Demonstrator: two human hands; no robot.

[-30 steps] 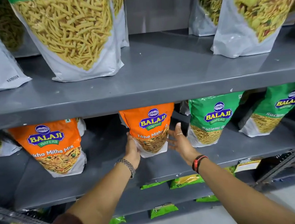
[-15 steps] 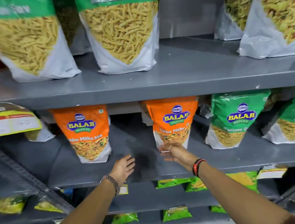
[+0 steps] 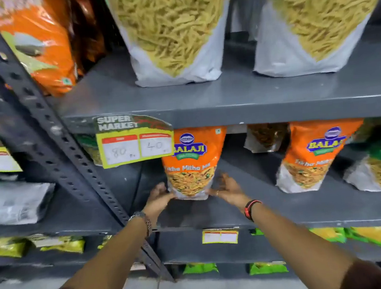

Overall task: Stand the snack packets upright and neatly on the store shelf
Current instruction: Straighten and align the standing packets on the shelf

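A glossy orange Tikha Mitha Mix packet [image 3: 192, 165] stands upright on the grey metal shelf [image 3: 255, 210], its clear, crinkled base cupped between the left hand [image 3: 158, 199] and right hand [image 3: 227, 190] — fingers loosely spread, pressing both sides. A matching orange packet [image 3: 310, 157] stands right.

An orange Balaji Tikha Mitha Mix packet [image 3: 192, 165] stands upright at the centre of the frame on the grey middle shelf [image 3: 271, 208], its white base resting on the shelf. A second, matching orange packet [image 3: 312, 156] stands to its right, leaning slightly to the right.
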